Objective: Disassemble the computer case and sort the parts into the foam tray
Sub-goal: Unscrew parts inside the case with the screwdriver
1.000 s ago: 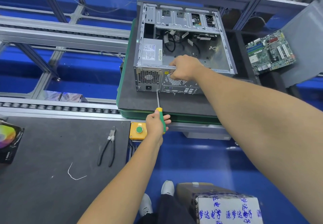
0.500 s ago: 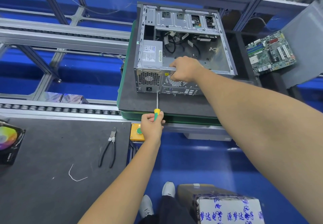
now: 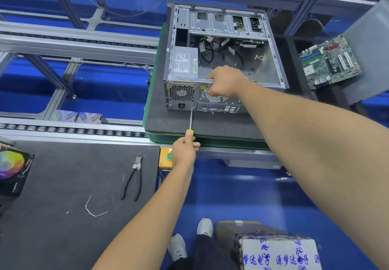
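The open grey computer case (image 3: 267, 63) lies on a dark foam pad (image 3: 168, 120), its rear panel facing me. A silver power supply (image 3: 185, 62) sits in its near left corner, with loose black cables behind it. My left hand (image 3: 185, 150) grips the yellow-green handle of a long screwdriver (image 3: 190, 122), whose tip meets the lower edge of the rear panel by the power supply. My right hand (image 3: 225, 82) is curled over the case's top rear edge, gripping it above the fan grille. A green motherboard (image 3: 329, 61) lies in the black foam tray (image 3: 294, 75) to the right.
Black-handled pliers (image 3: 133, 179) and a bent white wire scrap (image 3: 93, 208) lie on the dark mat at lower left. A yellow button box (image 3: 165, 158) sits at the bench edge. A roller conveyor (image 3: 73, 130) runs left. A taped cardboard box (image 3: 273, 248) stands by my feet.
My left hand slid up the screwdriver handle toward the case, covering most of the green grip. My right hand stays on the case's rear edge.
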Available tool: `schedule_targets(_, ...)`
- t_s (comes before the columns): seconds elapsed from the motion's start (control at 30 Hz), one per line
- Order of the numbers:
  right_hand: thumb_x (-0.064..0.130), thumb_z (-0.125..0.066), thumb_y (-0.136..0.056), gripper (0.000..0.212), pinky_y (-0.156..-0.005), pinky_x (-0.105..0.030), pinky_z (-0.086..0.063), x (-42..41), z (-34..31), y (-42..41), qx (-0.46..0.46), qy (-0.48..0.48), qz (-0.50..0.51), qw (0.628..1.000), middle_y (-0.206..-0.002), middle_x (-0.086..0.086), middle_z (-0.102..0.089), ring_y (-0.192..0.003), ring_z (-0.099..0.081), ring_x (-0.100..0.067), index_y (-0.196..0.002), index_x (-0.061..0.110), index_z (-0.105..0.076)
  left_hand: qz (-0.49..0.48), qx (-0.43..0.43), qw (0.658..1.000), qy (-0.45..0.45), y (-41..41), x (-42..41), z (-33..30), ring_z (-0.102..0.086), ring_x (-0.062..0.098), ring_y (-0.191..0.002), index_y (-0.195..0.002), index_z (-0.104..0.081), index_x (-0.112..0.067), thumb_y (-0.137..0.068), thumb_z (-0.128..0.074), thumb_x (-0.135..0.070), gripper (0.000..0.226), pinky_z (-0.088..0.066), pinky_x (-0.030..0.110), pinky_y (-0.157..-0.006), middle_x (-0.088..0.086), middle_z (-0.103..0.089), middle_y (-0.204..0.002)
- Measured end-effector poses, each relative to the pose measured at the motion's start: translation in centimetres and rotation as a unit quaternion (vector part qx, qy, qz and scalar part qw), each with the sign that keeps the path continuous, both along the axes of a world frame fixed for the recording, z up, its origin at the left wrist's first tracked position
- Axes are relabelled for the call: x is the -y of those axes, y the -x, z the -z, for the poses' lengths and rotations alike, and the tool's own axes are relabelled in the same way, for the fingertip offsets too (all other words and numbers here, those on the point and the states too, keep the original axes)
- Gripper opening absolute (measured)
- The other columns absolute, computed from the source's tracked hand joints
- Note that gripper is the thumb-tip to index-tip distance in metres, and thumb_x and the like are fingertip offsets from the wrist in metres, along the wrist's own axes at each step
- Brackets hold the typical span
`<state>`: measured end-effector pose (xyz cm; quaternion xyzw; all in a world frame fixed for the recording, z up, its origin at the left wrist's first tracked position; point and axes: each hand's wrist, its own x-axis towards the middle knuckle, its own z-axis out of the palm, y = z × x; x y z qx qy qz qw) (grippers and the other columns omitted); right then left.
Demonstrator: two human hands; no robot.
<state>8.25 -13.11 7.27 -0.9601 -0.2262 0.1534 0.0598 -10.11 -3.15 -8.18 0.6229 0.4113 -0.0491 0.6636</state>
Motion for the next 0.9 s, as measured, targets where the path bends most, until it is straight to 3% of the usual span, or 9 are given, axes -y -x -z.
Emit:
schedule_targets(0.17, 0.026, -0.065, -0.068, 0.016, -0.056, -0.026, -0.038, 0.1, -0.3, 0.1, -0.004, -0.004, -0.004, 1.0, -0.057, 0.005, -0.052, -0.063, -0.051, -0.024, -0.063, 0.029, -0.049, -0.018, -0.006, 0.995, 0.102, -0.3, 0.0, -0.2, -0.05, 0.011, -0.058, -0.102, -0.071, -0.013, -0.105, -0.044, -0.053, 0.049, -0.04, 0.022, -0.042, -0.001, -0.067, -0.075)
schedule_targets(0.27, 0.026, -0.065, -0.07, 0.038, -0.053, -0.024, -0.028, 0.0, -0.4, 0.2, -0.001, -0.013, -0.005, 1.0, -0.056, 0.01, -0.039, -0.058, -0.042, -0.017, -0.06, 0.035, -0.03, -0.025, 0.008, 0.995, 0.096, -0.1, 0.0, 0.1, -0.053, 0.013, -0.061, -0.114, -0.055, -0.01, -0.099, -0.06, -0.051, 0.043, -0.044, 0.024, -0.043, 0.006, -0.065, -0.082)
schedule_targets(0.43, 0.027, -0.066, -0.072, 0.029, -0.054, -0.024, -0.029, 0.1, -0.3, 0.2, -0.001, -0.01, -0.009, 1.0, -0.058, 0.011, -0.04, -0.071, -0.049, -0.025, -0.062, 0.032, -0.039, -0.019, 0.053, 0.997, 0.054, 0.6, 0.4, 0.4, -0.055, 0.013, -0.062, -0.098, -0.045, -0.02, -0.09, -0.079, -0.029, 0.036, -0.05, 0.023, -0.051, 0.011, -0.061, -0.094)
schedule_targets(0.57, 0.029, -0.065, -0.071, 0.008, -0.058, -0.025, -0.033, 0.2, -0.1, -0.1, 0.008, -0.001, -0.021, 1.0, -0.061, 0.012, -0.046, -0.078, -0.053, -0.028, -0.078, 0.031, -0.062, -0.051, 0.069, 0.994, 0.073, 0.3, 0.4, 0.3, -0.064, 0.014, -0.057, -0.085, -0.046, -0.014, -0.093, -0.075, -0.034, 0.036, -0.052, 0.029, -0.051, 0.007, -0.065, -0.079)
schedule_targets(0.67, 0.03, -0.066, -0.073, 0.044, -0.068, -0.029, -0.044, 0.1, 0.0, -0.3, 0.014, 0.001, -0.024, 1.0, -0.078, 0.005, -0.062, -0.089, -0.06, -0.029, -0.116, 0.032, -0.071, -0.035, 0.053, 0.993, 0.096, 0.7, 0.9, 0.2, -0.063, 0.01, -0.056, -0.09, -0.058, -0.011, -0.099, -0.063, -0.047, 0.038, -0.052, 0.028, -0.049, -0.002, -0.069, -0.07)
schedule_targets(0.77, 0.03, -0.064, -0.07, 0.008, -0.057, -0.025, -0.032, 0.4, 0.4, -0.4, 0.004, -0.003, -0.013, 1.0, -0.061, 0.011, -0.044, -0.077, -0.052, -0.03, -0.075, 0.032, -0.059, -0.025, 0.026, 0.996, 0.076, 0.5, 0.8, -0.1, -0.056, 0.008, -0.055, -0.098, -0.066, -0.011, -0.104, -0.052, -0.049, 0.041, -0.049, 0.024, -0.046, -0.005, -0.07, -0.075)
schedule_targets(0.83, 0.03, -0.063, -0.068, 0.015, -0.055, -0.025, -0.029, 0.2, 0.1, -0.3, -0.004, -0.009, -0.005, 1.0, -0.058, 0.011, -0.038, -0.075, -0.047, -0.029, -0.066, 0.033, -0.048, -0.024, -0.003, 0.997, 0.073, 0.0, 0.4, -0.4, -0.052, 0.009, -0.058, -0.099, -0.07, -0.014, -0.105, -0.046, -0.05, 0.043, -0.046, 0.022, -0.045, -0.005, -0.069, -0.081)
schedule_targets(0.87, 0.031, -0.063, -0.068, 0.011, -0.058, -0.026, -0.034, 0.2, 0.0, -0.2, 0.001, -0.009, -0.009, 1.0, -0.061, 0.01, -0.043, -0.078, -0.05, -0.029, -0.078, 0.036, -0.061, -0.026, -0.016, 0.997, 0.076, -0.2, 0.2, -0.5, -0.05, 0.01, -0.059, -0.099, -0.072, -0.014, -0.106, -0.044, -0.05, 0.046, -0.042, 0.021, -0.044, -0.004, -0.067, -0.081)
schedule_targets(0.9, 0.031, -0.064, -0.07, 0.034, -0.064, -0.028, -0.039, 0.1, 0.2, -0.4, 0.002, -0.011, 0.0, 1.0, -0.067, 0.008, -0.053, -0.083, -0.055, -0.029, -0.104, 0.033, -0.071, -0.026, -0.025, 0.996, 0.08, -0.4, 0.0, -0.7, -0.047, 0.011, -0.059, -0.1, -0.072, -0.013, -0.105, -0.043, -0.051, 0.048, -0.039, 0.021, -0.042, -0.002, -0.063, -0.079)
